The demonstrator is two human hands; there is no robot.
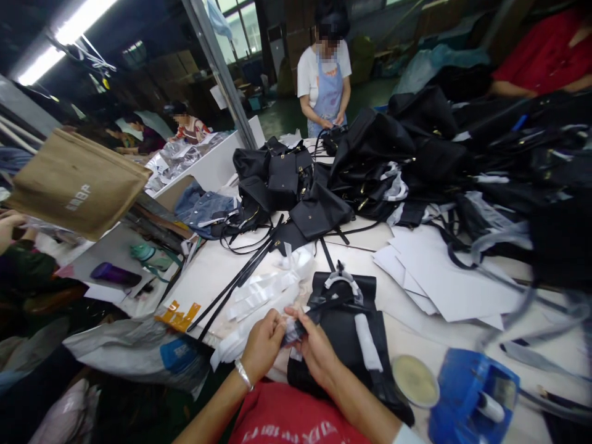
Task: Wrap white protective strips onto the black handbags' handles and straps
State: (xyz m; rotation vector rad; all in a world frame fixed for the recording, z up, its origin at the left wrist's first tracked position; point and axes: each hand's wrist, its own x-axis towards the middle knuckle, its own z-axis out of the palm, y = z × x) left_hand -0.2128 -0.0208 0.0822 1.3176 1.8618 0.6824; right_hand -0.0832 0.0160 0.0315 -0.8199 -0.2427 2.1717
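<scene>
Both our hands, left hand (263, 345) and right hand (314, 346), pinch a crinkly white wrap (292, 333) with closed fingers, half hiding the smooth black bag (345, 336) strap

White paper sheets (439, 277) lie spread on the counter (213, 265). Black bags (370, 160) are heaped beyond them. A blue tape dispenser (467, 394) sits beside a round lid (415, 380). A person in an apron (326, 80) stands opposite.
</scene>
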